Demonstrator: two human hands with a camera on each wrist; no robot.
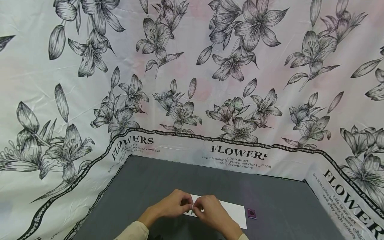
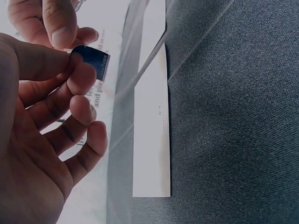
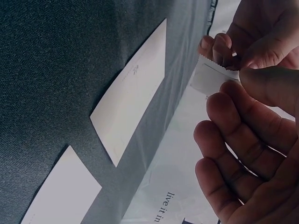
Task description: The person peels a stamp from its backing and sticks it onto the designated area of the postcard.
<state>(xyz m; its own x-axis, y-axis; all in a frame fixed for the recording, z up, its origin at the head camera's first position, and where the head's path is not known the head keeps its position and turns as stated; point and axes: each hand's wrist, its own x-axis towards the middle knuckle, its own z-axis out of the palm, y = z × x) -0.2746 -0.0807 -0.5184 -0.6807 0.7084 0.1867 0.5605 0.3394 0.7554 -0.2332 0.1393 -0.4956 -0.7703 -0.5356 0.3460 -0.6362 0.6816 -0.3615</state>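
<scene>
We are observing the left hand and right hand pinching a small, flat, blue-and-white packet with a serrated edge between thumb and fingers. We are finding it raised above the grey, cloth-textured table, near two white rectangular cards. A dark purple square is lying towards the table's right edge.

1. Floral cloth reads "FLOWERS", "Life is an art" and "let your inner child come out and play with colors".
2. Its black band repeats "flowers".
3. Blue packet: lettering too small to read.
</scene>
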